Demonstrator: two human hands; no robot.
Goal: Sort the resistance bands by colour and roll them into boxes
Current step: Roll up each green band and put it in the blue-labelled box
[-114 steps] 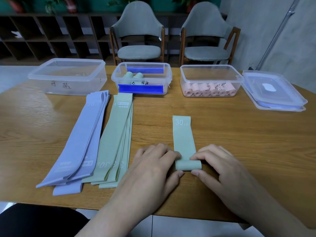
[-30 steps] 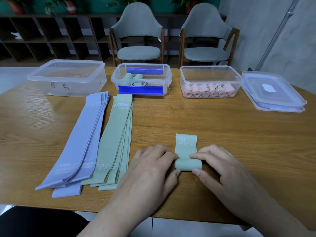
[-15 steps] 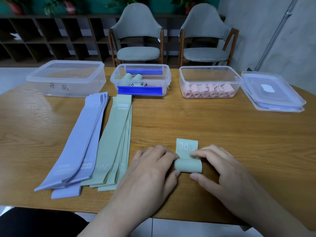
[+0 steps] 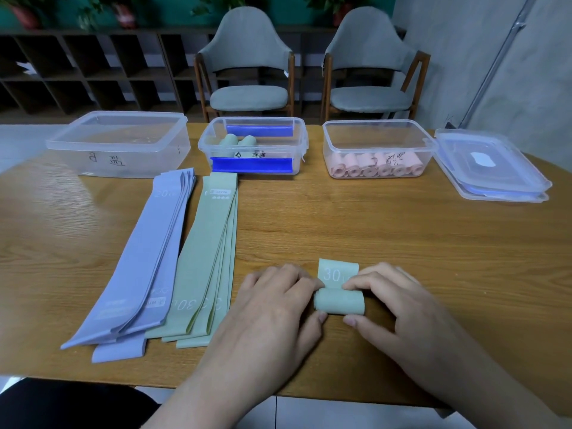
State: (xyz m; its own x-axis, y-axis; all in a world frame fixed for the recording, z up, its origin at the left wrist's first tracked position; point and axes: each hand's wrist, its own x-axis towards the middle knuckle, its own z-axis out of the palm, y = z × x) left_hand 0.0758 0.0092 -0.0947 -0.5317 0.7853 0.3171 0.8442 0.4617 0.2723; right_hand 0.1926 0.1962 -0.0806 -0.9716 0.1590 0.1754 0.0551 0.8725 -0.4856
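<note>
Wooden table [image 4: 371,230]; two grey chairs [image 4: 247,66] behind (shelving beyond); both hands pinch green band roll [image 4: 339,301].

dim, even light | soft shadows | wide-angle edge bending | sharp centre

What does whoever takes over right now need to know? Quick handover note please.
Left hand and right hand pinch the ends of a green band roll; only its 30 tab lies flat.
Done: two green rolls in the middle box; pink rolls fill the right box.
Left: finish this roll and box it, then the flat green stack and purple stack. Left box looks empty. Lids lie far right.
</note>
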